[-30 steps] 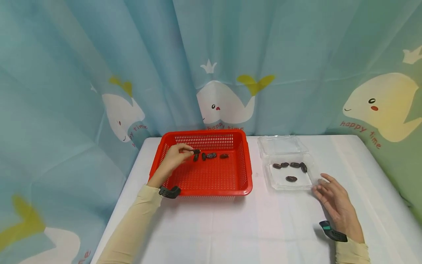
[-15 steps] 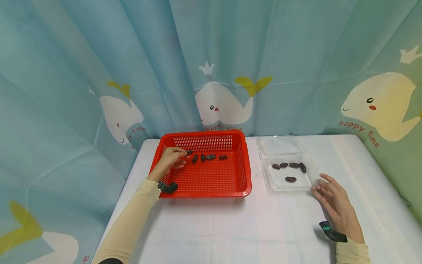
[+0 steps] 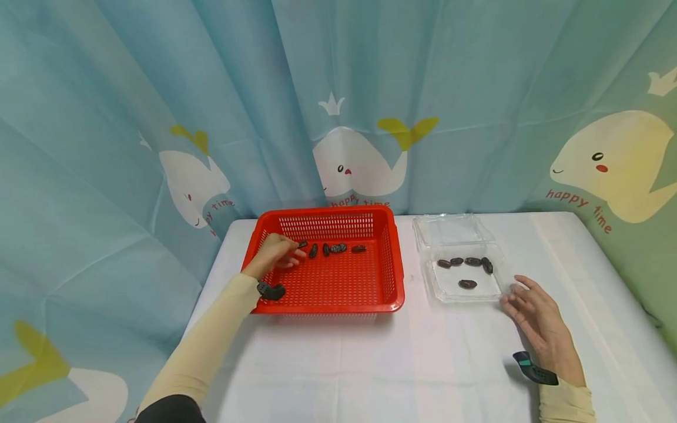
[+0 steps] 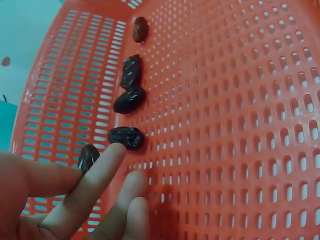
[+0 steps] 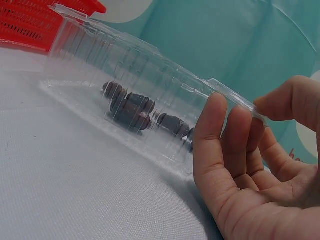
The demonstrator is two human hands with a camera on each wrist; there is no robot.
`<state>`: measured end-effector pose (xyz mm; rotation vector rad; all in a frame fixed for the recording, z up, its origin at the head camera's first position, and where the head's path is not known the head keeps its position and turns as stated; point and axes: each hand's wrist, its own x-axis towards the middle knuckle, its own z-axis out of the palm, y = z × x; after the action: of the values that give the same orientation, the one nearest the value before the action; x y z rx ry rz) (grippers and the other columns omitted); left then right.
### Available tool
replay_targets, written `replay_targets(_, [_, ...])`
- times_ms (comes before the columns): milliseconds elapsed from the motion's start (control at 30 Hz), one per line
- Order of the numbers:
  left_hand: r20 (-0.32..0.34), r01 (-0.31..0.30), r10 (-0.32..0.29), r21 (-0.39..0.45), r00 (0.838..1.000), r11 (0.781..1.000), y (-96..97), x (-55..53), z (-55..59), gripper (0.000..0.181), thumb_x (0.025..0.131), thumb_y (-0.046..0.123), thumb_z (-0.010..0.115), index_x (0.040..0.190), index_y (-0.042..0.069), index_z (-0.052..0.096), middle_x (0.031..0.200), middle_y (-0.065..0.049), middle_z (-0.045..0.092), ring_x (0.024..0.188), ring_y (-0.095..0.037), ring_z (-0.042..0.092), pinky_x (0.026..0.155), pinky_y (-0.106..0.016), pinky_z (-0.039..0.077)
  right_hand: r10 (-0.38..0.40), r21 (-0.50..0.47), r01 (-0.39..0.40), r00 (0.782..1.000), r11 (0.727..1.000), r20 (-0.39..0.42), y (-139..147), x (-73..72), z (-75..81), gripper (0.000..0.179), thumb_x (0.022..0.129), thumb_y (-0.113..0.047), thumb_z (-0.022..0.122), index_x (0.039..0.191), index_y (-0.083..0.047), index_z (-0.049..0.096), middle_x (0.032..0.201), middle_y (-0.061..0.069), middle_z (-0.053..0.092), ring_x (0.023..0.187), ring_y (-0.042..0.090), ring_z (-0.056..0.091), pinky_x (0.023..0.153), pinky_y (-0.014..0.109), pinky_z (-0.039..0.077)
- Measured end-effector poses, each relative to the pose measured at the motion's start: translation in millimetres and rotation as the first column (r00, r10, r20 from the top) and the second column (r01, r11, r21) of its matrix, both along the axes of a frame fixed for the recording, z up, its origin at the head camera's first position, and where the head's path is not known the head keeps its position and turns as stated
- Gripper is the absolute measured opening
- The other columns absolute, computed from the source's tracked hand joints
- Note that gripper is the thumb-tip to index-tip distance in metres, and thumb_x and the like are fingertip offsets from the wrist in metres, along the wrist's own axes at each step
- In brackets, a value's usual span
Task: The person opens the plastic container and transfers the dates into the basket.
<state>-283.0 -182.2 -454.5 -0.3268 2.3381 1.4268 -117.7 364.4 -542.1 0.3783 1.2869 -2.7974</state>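
My left hand [image 3: 276, 252] reaches into the red plastic basket [image 3: 394, 258], at its back left. Thumb and index finger pinch a dark brown date [image 4: 88, 157], its lower part hidden by the fingers. Alongside it, several more dates [image 4: 126, 138] lie in a row near the basket's back wall. On the right, my right hand [image 3: 540, 320] holds the near right corner of a clear plastic box [image 3: 442, 296], fingertips against its side and rim. The box's lid [image 3: 456, 230] is folded back, and several dates [image 3: 468, 284] lie inside.
A white-covered table [image 3: 391, 364] carries both containers. Behind it hangs a blue-green curtain [image 3: 238, 76] printed with whales, close to the table's back and left edges. The basket stands left of the box, with a gap between them.
My left hand has moved a little to the left inside the basket, carrying the pinched date away from the others. My right hand stays at the box corner.
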Motion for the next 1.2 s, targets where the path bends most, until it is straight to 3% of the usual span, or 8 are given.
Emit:
replay_targets(167, [0.003, 0.011, -0.011, -0.016, 1.000, 1.000, 2.4, -2.8, -7.2, 0.035, 0.106, 0.013, 0.054, 0.130, -0.011, 0.065, 0.108, -0.023, 0.079, 0.065, -0.014, 0.072, 0.070, -0.029, 0.063, 0.002, 0.009, -0.002, 1.000, 1.000, 0.005, 0, 0.2, 0.4, 0.033, 0.108, -0.003, 0.046, 0.128, -0.021, 0.066, 0.102, -0.002, 0.065, 0.089, 0.010, 0.067, 0.085, 0.026, 0.062])
replay_targets(367, [-0.007, 0.014, -0.014, -0.056, 1.000, 0.998, 4.8, -4.0, -13.4, 0.029, 0.106, 0.015, 0.058, 0.114, -0.010, 0.072, 0.085, -0.015, 0.078, 0.059, -0.011, 0.066, 0.063, -0.027, 0.060, 0.008, 0.019, -0.008, 1.000, 1.000, 0.003, 0, 0.1, 0.7, 0.032, 0.109, -0.004, 0.046, 0.129, -0.021, 0.064, 0.102, -0.002, 0.065, 0.090, 0.010, 0.067, 0.085, 0.026, 0.062])
replay_targets(600, [-0.034, 0.091, -0.098, -0.177, 0.995, 0.980, 8.7, -2.8, -13.6, 0.025, 0.102, 0.013, 0.063, 0.094, -0.009, 0.073, 0.074, -0.009, 0.071, 0.062, -0.015, 0.065, 0.063, -0.028, 0.059, -0.003, 0.006, 0.003, 1.000, 1.000, -0.006, 0, -1.6, 1.5, 0.032, 0.108, -0.001, 0.047, 0.127, -0.018, 0.066, 0.103, -0.001, 0.064, 0.088, 0.011, 0.068, 0.083, 0.027, 0.062])
replay_targets(867, [-0.037, 0.147, -0.169, -0.343, 0.985, 0.928, 10.8, -4.6, -14.4, 0.033, 0.101, 0.020, 0.066, 0.078, -0.002, 0.071, 0.069, -0.009, 0.071, 0.055, -0.016, 0.065, 0.056, -0.029, 0.056, -0.009, -0.019, 0.009, 1.000, 1.000, 0.004, -1, -1.8, 1.3, 0.033, 0.108, -0.002, 0.047, 0.127, -0.019, 0.067, 0.103, -0.001, 0.064, 0.089, 0.011, 0.066, 0.084, 0.027, 0.062])
replay_targets(1033, [-0.057, 0.210, -0.269, -0.476, 0.962, 0.854, 11.3, -7.4, -14.1, 0.040, 0.101, 0.025, 0.065, 0.067, 0.003, 0.066, 0.057, -0.003, 0.061, 0.050, -0.013, 0.055, 0.052, -0.025, 0.045, 0.002, -0.037, -0.002, 1.000, 0.999, -0.021, -1, -1.8, 1.1, 0.033, 0.108, 0.000, 0.045, 0.126, -0.017, 0.067, 0.101, 0.000, 0.065, 0.089, 0.012, 0.068, 0.084, 0.028, 0.063])
replay_targets(1200, [-0.011, 0.241, -0.299, -0.566, 0.954, 0.789, 13.0, -10.3, -11.1, 0.046, 0.102, 0.027, 0.064, 0.061, 0.012, 0.050, 0.053, 0.002, 0.040, 0.051, -0.013, 0.040, 0.052, -0.026, 0.032, 0.000, -0.042, -0.002, 1.000, 0.999, -0.030, -1, -2.0, 1.9, 0.033, 0.108, 0.001, 0.045, 0.124, -0.016, 0.069, 0.100, 0.001, 0.064, 0.088, 0.012, 0.068, 0.083, 0.028, 0.063])
